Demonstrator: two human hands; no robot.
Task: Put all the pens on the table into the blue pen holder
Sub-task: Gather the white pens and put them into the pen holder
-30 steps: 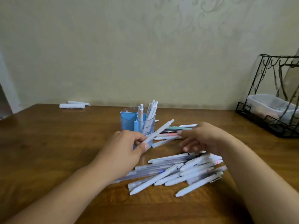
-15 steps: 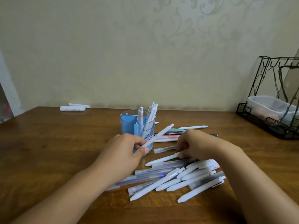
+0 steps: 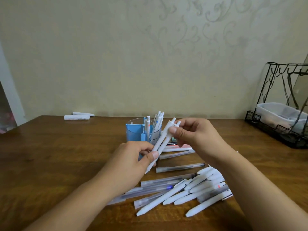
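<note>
A black wire rack [image 3: 281,130] with a clear box sits by the right edge of the desk [image 3: 50,155]. Two rolled white papers [image 3: 76,116] lie at the far edge. A big pile of pens [image 3: 183,189] covers the near middle. The blue pen holder [image 3: 141,135] stands behind the hands, with some pens in it. The left hand [image 3: 131,162] and right hand [image 3: 193,134] both have fingers closed on two white pens [image 3: 164,140], held tilted just in front of the holder.
</note>
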